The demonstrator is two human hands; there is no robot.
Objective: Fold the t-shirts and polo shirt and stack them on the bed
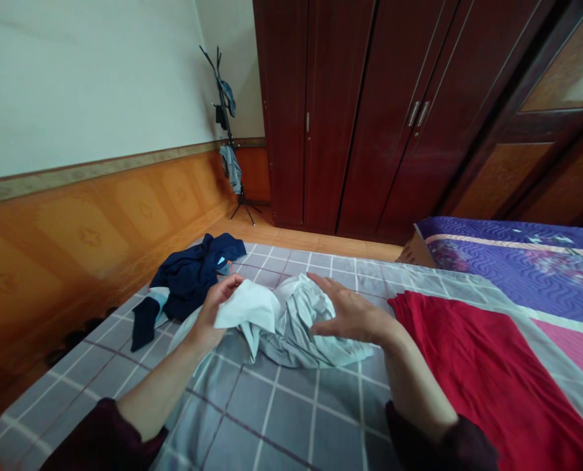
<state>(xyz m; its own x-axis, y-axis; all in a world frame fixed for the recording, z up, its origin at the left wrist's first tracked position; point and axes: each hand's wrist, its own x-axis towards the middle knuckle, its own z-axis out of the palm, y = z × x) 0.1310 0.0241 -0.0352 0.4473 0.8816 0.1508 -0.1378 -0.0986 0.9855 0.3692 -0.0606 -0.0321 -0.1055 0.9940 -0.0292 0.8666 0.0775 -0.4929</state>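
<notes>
A pale, whitish-green garment [301, 333] lies crumpled on the bed in front of me; its kind is hard to make out. My left hand [217, 307] pinches a white part of it, which is lifted and folded over toward the middle. Just over the right side of the garment is my right hand [347, 311], with thumb and fingers apart and nothing held. Whether its fingertips touch the cloth, I cannot tell. To the left, a dark navy garment [188, 271] sits in a heap. Spread out on the right is a red cloth [487, 373].
Grey checked bedding [276, 418] covers the bed. Beyond its far edge are a dark red wardrobe [340, 118] and a black coat stand [227, 124] with clothes hanging on it. A purple quilted cover [521, 255] is at the right; an orange-panelled wall [99, 235] runs along the left.
</notes>
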